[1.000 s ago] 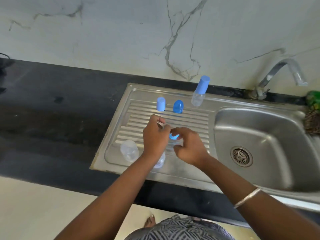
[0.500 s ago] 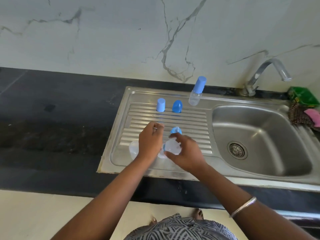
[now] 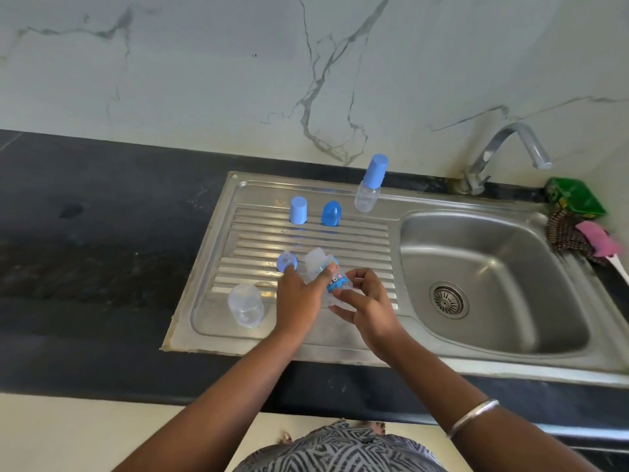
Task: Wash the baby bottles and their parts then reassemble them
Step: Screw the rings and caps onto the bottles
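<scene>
Over the steel draining board, my left hand and my right hand both hold a clear baby bottle with a blue printed label, tilted between them. A blue collar with a nipple lies on the ribs just beyond my left fingers. Another clear bottle body lies on its side at the near left. Two blue caps stand at the far edge of the ribs. A whole bottle with a blue cap stands at the back rim.
The sink basin with its drain lies to the right, and the tap stands behind it. A green packet, a scrubber and a pink brush sit at the far right. Black counter extends left.
The blue collar that was between my fingers now lies on the ribs. Both hands have lifted the labelled bottle from the board. The camera view has shifted a little to the right.
</scene>
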The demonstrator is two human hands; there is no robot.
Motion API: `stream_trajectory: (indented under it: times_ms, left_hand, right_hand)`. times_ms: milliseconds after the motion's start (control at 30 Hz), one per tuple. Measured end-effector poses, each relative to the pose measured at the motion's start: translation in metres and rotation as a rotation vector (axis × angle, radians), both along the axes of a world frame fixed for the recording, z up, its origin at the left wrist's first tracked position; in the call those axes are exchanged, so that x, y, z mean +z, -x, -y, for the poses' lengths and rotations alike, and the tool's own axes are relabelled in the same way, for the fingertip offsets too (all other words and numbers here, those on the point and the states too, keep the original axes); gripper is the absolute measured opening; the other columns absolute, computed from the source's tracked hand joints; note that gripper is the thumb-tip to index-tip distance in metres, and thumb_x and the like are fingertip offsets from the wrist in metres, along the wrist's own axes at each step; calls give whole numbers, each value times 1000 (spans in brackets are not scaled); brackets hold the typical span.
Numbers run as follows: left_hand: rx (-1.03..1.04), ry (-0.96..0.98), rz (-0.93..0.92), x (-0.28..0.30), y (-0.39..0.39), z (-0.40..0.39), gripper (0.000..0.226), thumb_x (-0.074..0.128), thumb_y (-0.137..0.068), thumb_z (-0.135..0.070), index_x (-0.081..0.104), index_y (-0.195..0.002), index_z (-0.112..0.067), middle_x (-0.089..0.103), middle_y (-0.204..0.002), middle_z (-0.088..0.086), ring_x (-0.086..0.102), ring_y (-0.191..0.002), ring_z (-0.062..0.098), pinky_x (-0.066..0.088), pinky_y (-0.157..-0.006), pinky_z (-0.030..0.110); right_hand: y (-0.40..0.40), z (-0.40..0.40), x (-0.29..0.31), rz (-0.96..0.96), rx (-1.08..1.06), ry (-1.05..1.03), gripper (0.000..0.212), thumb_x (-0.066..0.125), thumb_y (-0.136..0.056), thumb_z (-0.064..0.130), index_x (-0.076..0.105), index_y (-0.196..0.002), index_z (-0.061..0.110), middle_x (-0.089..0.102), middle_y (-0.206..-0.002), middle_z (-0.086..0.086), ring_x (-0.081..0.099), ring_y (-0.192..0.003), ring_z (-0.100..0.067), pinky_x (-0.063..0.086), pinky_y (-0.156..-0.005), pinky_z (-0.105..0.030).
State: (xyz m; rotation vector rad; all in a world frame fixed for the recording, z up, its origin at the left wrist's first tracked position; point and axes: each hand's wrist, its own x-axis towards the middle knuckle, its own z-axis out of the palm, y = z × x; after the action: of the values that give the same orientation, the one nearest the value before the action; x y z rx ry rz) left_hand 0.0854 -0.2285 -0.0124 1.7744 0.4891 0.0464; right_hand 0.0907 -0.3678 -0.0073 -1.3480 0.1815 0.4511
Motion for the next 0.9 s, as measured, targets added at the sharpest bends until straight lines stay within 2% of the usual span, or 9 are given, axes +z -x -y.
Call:
stream_trajectory:
  times_ms: [67,133,233,300,400,500,567,733,900]
  left_hand:
    - [-68,10,-43,-2,-1,0,46,62,-77,-64,73,-93,-23,74,-83,-3,70,-81,11,51,-67,26]
    - [-53,1,-64,-3,1,-3,44,71,-71,-63,72,-94,-27,74,-84,-9,69,-82,7,54,-72,30]
    - [-19,-34,-57,-2,9,-5,43,84,-71,-49,65,-106,-31,70,-95,-17,65,-87,-5,45,-68,11]
    - [-38,-71,-21,-3,15,-7,45,87,-71,-43,59,-107,-42,68,-93,-23,65,-85,-8,46,-68,8]
    - [-65,-160,57,-10,26,-10,46,87,-69,-41,63,-108,-46,70,-96,-25,65,-92,-6,52,-82,19]
    - [-93,-257,94,-18,34,-11,47,87,-68,-38,66,-109,-42,70,-100,-25,64,-97,-5,49,-86,18]
    - [-127,-284,103,-20,40,-11,49,86,-68,-37,66,-112,-39,70,-104,-25,62,-101,-6,48,-87,16]
    - [-167,-364,88,-31,49,-12,57,83,-69,-43,62,-122,-38,67,-113,-25,60,-108,-2,49,-94,22]
    - [-170,-362,79,-34,53,-12,56,85,-69,-37,62,-121,-37,64,-111,-28,58,-107,-5,42,-92,11]
  right_hand:
    - [-5,4,-4,8,75,14,41,73,-71,13,54,-106,12,60,-113,-9,70,-95,-21,58,-87,-42]
    - [-15,9,-7,62,137,116,43,70,-70,13,52,-109,14,61,-115,-9,67,-96,-21,58,-82,-37]
    - [-38,13,-14,258,84,324,44,63,-67,16,53,-110,12,62,-109,-6,60,-98,-20,52,-79,-34]
    - [-58,13,-17,400,67,609,40,64,-74,18,55,-113,18,62,-111,-3,59,-98,-18,48,-82,-32]
    - [-89,7,-25,561,336,1001,58,69,-80,18,51,-135,23,56,-131,-6,56,-118,-23,46,-96,-32]
    - [-111,-3,-32,596,661,1173,75,73,-77,35,40,-144,34,52,-136,-4,50,-126,-31,47,-101,-46]
    - [-117,-10,-34,610,774,1251,74,73,-78,42,39,-144,36,51,-134,-2,48,-126,-31,48,-99,-48]
    - [-123,-17,-37,700,873,1320,51,67,-88,29,50,-135,32,52,-126,-1,50,-118,-28,48,-88,-39]
    - [-114,-12,-32,676,762,1190,50,66,-86,23,52,-134,28,53,-114,-3,57,-106,-25,49,-82,-34]
